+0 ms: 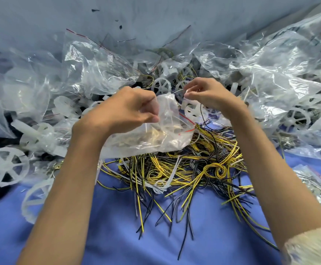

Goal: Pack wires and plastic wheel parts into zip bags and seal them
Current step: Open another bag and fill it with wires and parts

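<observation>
My left hand (129, 109) pinches the top edge of a clear zip bag (156, 134) with a red strip; the bag holds wire pieces and hangs over the wire pile. My right hand (207, 94) is just right of the bag mouth, its fingertips pinching a small white piece with a thin black wire trailing down from it. A tangled heap of yellow, black and white wires (190, 169) lies on the blue cloth (117, 226) below both hands. White plastic wheels (160, 86) lie behind the hands.
Crumpled clear bags (90, 64) pile up at left, back and right (270, 60). More white wheels (3, 166) and plastic strips are scattered at left and right (297, 117). A filled zip bag (312, 184) lies at the right edge. A grey wall (156, 16) rises behind.
</observation>
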